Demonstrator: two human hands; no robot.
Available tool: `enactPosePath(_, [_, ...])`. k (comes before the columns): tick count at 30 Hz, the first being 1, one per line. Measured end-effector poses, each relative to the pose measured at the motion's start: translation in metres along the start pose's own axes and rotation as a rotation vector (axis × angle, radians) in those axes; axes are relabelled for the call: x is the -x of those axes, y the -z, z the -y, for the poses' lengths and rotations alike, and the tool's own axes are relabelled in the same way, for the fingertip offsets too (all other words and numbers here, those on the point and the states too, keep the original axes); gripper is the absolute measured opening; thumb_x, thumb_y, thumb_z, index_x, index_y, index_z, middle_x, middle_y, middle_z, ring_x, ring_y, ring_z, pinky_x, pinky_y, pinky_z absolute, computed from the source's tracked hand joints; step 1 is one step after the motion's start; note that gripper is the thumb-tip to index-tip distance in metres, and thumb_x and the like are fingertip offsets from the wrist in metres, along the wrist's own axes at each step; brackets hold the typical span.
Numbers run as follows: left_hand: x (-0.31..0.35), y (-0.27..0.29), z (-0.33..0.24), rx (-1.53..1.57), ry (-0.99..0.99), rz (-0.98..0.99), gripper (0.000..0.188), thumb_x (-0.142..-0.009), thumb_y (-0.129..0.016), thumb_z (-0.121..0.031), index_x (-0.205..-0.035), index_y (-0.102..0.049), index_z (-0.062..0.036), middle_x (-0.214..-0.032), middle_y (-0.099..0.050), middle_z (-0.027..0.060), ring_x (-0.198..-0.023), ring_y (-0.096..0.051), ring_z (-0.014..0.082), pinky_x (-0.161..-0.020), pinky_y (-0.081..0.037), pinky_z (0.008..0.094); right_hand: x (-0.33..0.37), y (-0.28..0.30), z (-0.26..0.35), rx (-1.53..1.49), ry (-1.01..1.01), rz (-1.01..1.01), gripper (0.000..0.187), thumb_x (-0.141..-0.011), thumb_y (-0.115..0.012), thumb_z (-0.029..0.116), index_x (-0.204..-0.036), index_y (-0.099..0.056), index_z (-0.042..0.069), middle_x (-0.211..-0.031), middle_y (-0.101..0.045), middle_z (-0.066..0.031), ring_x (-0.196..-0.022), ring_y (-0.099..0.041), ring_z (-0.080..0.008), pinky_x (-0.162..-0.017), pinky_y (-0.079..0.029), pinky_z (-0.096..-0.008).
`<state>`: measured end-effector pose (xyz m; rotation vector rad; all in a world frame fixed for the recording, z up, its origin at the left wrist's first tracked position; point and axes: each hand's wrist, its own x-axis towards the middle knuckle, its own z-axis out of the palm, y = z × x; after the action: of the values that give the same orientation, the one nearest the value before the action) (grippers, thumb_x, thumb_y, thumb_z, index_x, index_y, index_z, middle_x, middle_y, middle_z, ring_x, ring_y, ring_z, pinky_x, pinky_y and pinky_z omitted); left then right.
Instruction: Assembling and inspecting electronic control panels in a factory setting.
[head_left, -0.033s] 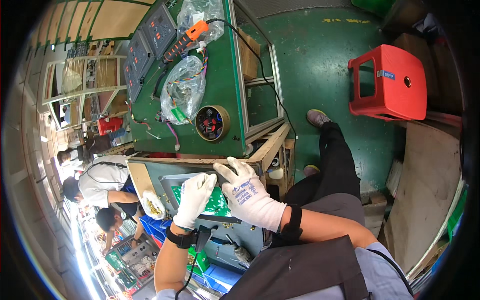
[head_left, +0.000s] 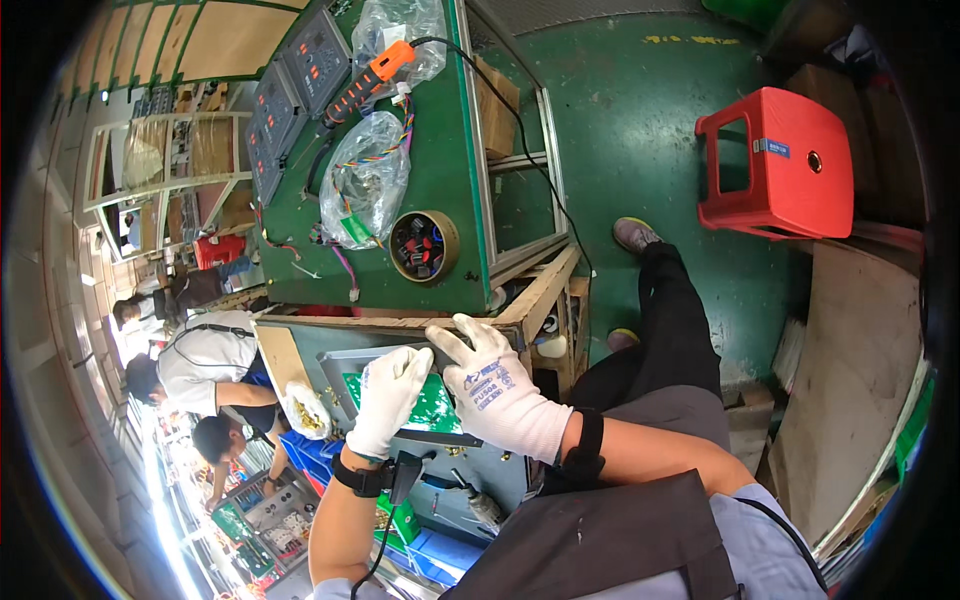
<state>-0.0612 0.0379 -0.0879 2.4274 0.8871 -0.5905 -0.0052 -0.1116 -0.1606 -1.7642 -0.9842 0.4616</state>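
My left hand (head_left: pixel 390 397), in a white work glove, is over the green circuit board (head_left: pixel 432 408). Its fingers are pinched together, and whatever lies between them is too small or hidden to make out. My right hand (head_left: pixel 495 392), gloved alike, is beside it at the board's right end. Two of its fingers stretch out apart, and I see nothing held in it. The board sits in a grey metal panel (head_left: pixel 345 357) on the workbench, partly covered by both hands. Small brass-coloured parts (head_left: pixel 456 451) lie by the panel's near edge.
A bag of brass parts (head_left: pixel 307 411) stands left of the panel; a screwdriver-like power tool (head_left: pixel 482 504) lies nearer. The green table (head_left: pixel 450 220) beyond bears a round tub of small components (head_left: pixel 425 246) and an orange-handled soldering iron (head_left: pixel 372 80). A red stool (head_left: pixel 790 165) stands right. Co-workers (head_left: pixel 205 365) are left.
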Motion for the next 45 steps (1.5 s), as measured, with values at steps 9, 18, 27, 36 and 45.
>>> enactPosePath(9, [0.003, -0.001, 0.001, 0.138, 0.060, 0.000, 0.033, -0.093, -0.058, -0.025, -0.074, -0.054, 0.0021, -0.062, -0.047, 0.0158, -0.055, -0.041, 0.0227, -0.056, -0.039, 0.0348, 0.000, -0.019, -0.003, 0.015, -0.114, 0.001, 0.027, -0.075, -0.060, 0.013, -0.101, -0.060, 0.005, -0.135, -0.048, -0.0185, -0.126, -0.043, -0.0379, -0.106, -0.034, -0.0488])
enactPosePath(18, [0.004, -0.002, 0.001, 0.118, 0.059, -0.012, 0.032, -0.093, -0.058, -0.024, -0.074, -0.054, 0.0016, -0.062, -0.047, 0.0155, -0.055, -0.040, 0.0222, -0.056, -0.039, 0.0344, -0.002, -0.025, -0.002, -0.098, -0.165, -0.028, 0.013, -0.068, -0.066, 0.014, -0.073, -0.069, 0.003, -0.136, -0.051, -0.0149, -0.127, -0.043, -0.0384, -0.103, -0.037, -0.0517])
enactPosePath(27, [0.004, -0.004, 0.002, 0.171, 0.006, -0.047, 0.039, -0.095, -0.059, -0.025, -0.065, -0.046, -0.0053, -0.057, -0.038, -0.0052, -0.053, -0.033, 0.0032, -0.046, -0.027, 0.0246, -0.004, -0.016, -0.006, -0.095, -0.105, -0.001, 0.016, -0.067, -0.068, 0.015, -0.078, -0.069, 0.003, -0.135, -0.051, -0.0129, -0.126, -0.044, -0.0375, -0.102, -0.039, -0.0515])
enactPosePath(36, [0.003, -0.002, 0.005, 0.081, 0.043, -0.018, 0.033, -0.094, -0.057, -0.025, -0.074, -0.058, 0.0005, -0.061, -0.049, 0.0136, -0.054, -0.043, 0.0208, -0.055, -0.040, 0.0340, -0.001, 0.003, -0.008, 0.054, 0.091, 0.047, 0.027, -0.068, -0.070, 0.018, -0.090, -0.066, 0.004, -0.139, -0.046, -0.0134, -0.131, -0.037, -0.0395, -0.103, -0.038, -0.0537])
enactPosePath(45, [0.006, -0.004, 0.003, 0.129, 0.103, -0.012, 0.032, -0.094, -0.057, -0.025, -0.074, -0.058, 0.0007, -0.059, -0.048, 0.0110, -0.054, -0.043, 0.0161, -0.054, -0.039, 0.0333, 0.006, -0.011, -0.011, 0.039, 0.105, -0.046, 0.019, -0.067, -0.070, 0.020, -0.080, -0.067, 0.007, -0.139, -0.046, -0.0113, -0.132, -0.035, -0.0390, -0.105, -0.035, -0.0543])
